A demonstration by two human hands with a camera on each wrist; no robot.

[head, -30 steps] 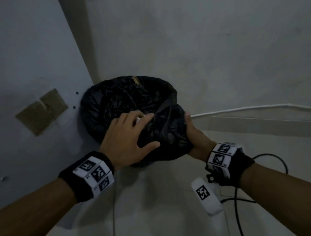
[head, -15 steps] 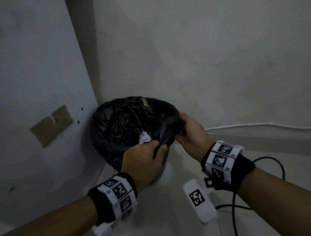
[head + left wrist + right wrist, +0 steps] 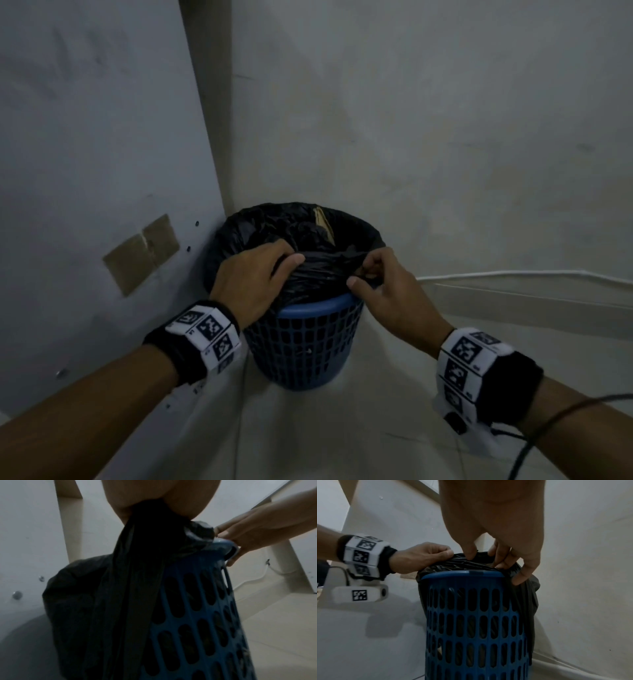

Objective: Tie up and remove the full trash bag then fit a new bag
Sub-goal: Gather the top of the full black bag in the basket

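Both the left hand [image 3: 255, 278] and right hand [image 3: 387, 291] pinch the trash bag [image 3: 318, 270] above the bin [image 3: 305, 342].

Pretty dim all round, with a flat grey-blue cast and no obvious lamp or window; the light seems soft and diffuse. No glare anywhere. The black trash bag [image 3: 318, 270] is basically one dark blob with barely any fold detail. Soft shadows sit on the floor [image 3: 342, 428] under the blue basket [image 3: 305, 346]. The head view bends straight edges near its borders. The left wrist view is the softest, smeary and murky, while the right wrist view is a bit crisper.
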